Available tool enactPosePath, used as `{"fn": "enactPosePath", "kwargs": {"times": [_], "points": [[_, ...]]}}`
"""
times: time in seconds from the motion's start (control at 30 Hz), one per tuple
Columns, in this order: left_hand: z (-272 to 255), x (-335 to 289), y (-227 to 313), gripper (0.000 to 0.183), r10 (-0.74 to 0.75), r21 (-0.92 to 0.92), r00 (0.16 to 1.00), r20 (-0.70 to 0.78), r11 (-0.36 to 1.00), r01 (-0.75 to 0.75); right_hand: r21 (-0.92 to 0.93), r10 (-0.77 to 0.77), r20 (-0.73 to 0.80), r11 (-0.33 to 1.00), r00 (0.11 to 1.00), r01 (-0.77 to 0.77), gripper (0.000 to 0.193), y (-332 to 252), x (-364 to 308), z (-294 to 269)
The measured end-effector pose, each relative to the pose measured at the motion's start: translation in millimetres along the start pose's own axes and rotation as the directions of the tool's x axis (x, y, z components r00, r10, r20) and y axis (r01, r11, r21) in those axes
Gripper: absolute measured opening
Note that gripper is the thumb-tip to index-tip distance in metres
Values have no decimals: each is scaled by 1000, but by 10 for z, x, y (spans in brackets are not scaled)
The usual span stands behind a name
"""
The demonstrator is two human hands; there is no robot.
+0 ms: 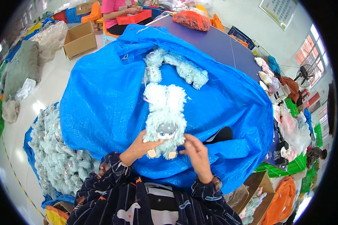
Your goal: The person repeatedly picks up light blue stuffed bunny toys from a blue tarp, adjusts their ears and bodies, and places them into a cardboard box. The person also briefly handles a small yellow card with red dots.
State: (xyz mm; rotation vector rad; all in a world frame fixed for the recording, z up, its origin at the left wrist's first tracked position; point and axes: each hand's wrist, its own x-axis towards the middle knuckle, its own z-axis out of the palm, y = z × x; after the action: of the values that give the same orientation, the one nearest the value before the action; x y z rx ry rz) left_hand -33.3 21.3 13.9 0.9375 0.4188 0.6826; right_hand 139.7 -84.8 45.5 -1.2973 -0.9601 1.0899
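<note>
A pale blue-green fluffy plush doll [165, 108] lies on the blue woven sheet [97, 108], right in front of me. Its small face, with large blue eyes under a grey brow, is at the near end, and two pale feet point toward me. My left hand [138, 149] grips the doll from its left side, thumb laid across just below the face. On the other side my right hand [198, 154] has its bent fingers and thumb at the doll's fluffy edge. More fluffy pieces [193, 74] of the same colour lie beyond the doll.
A big heap of similar plush toys [56, 150] is at my left. A dark tabletop [214, 47] extends beyond the sheet, with a red bag [191, 20] on it. Behind stand a cardboard box [79, 41] and a seated person in pink [116, 9] with a red tray.
</note>
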Motion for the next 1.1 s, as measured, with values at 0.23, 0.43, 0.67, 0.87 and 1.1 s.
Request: {"fn": "enactPosePath", "kwargs": {"times": [0.23, 0.43, 0.67, 0.87, 1.1], "points": [[-72, -51, -167, 51, 52, 300, 979, 195, 947, -110, 258, -23, 47, 966, 999, 10, 35, -226, 282, -22], [-143, -51, -295, 51, -109, 303, 990, 92, 950, 77, -168, -248, -94, 959, 964, 230, 16, -250, 318, 71], [-122, -26, -325, 52, -26, 340, 989, 144, 940, -25, -142, -157, -120, 980, 980, 140, 21, -176, 309, 9], [-139, -73, -204, 59, 36, 465, 964, 265, 871, -160, 421, 109, 44, 900, 993, -117, 33, -141, 281, 12], [-179, -5, -235, 62, 192, 512, 950, 248, 806, -297, -81, -80, 263, 991, 962, 105, 74, -21, -86, -107]]}}
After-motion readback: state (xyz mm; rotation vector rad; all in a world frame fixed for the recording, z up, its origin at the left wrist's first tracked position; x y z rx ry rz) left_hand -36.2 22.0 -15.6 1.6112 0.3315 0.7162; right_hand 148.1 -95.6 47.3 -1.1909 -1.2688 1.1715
